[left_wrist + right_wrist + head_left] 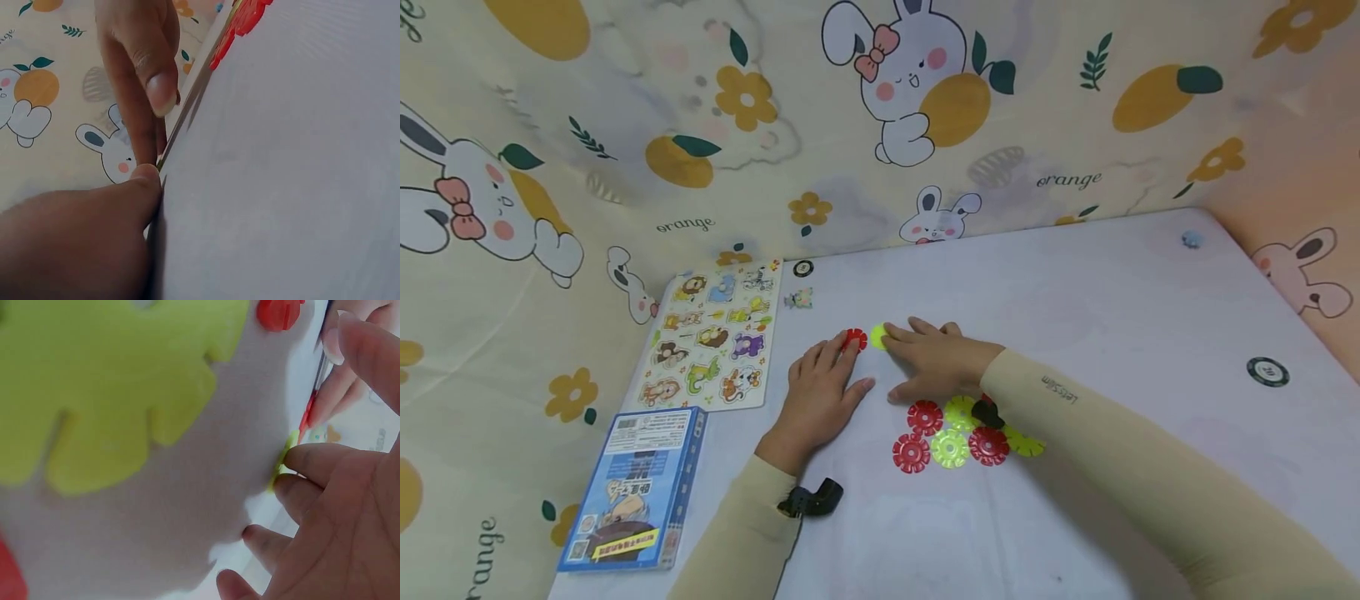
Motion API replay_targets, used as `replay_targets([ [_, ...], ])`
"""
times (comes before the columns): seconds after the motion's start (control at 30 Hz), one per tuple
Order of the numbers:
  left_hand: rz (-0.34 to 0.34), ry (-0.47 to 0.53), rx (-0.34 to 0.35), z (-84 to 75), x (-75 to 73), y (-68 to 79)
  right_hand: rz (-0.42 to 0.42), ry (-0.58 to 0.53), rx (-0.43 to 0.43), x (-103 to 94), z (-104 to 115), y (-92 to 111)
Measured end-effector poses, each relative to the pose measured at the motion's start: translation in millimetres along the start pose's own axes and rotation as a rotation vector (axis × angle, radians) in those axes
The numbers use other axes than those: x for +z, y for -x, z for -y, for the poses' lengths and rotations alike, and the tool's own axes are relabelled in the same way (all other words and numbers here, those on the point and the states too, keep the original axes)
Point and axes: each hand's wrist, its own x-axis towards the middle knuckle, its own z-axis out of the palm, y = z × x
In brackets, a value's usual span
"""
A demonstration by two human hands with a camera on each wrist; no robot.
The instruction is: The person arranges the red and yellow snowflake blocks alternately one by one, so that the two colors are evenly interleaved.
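My left hand (820,404) lies on the white table, its fingertips resting on a red notched plastic disc (857,339). Just right of that, a yellow-green notched disc (877,336) lies flat under the extended fingertips of my right hand (938,360). The right wrist view shows two right fingers touching the yellow-green disc (286,453), with the red disc (306,417) beside it. Nearer me sits a cluster of red discs (912,453) and yellow-green discs (950,449), partly hidden by my right sleeve and its black wrist camera (988,413).
On the left stand an animal picture board (715,337) and, in front of it, a blue box (632,492). A black chip (803,268) and a small animal piece (799,298) lie beside the board. Far right are another black chip (1268,372) and a small blue object (1191,239).
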Motion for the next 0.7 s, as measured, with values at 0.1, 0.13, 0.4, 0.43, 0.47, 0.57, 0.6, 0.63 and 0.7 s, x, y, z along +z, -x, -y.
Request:
replay_targets([
  [0.1,0.003,-0.008,-0.010,-1.0,-0.5,0.0,0.006,0.005,0.004,0.3,2.1,-1.8],
  [0.13,0.004,-0.011,-0.013,-1.2,-0.5,0.0,0.007,0.005,0.009,0.5,2.5,-2.3],
  [0.4,-0.003,0.012,-0.014,-2.1,-2.2,1.2,-0.015,0.045,0.019,0.8,6.0,-3.1],
  [0.43,-0.001,0.017,-0.008,-1.7,-2.1,1.1,-0.020,0.052,0.018,0.6,7.0,-2.9],
  [0.47,0.001,0.022,-0.003,-1.3,-1.9,1.0,-0.024,0.063,0.019,0.5,8.3,-2.7],
  [0.57,0.000,0.031,0.011,-0.4,-1.3,1.1,-0.030,0.083,0.020,0.0,11.8,-2.3],
  [0.6,-0.001,0.031,0.014,0.0,-1.0,1.2,-0.031,0.088,0.022,-0.1,12.6,-2.4],
  [0.63,-0.001,0.030,0.014,0.1,-0.8,1.3,-0.031,0.089,0.025,-0.2,13.4,-2.4],
  [0.7,-0.005,0.031,0.015,0.1,-0.1,1.5,-0.028,0.088,0.028,-0.2,14.2,-2.5],
])
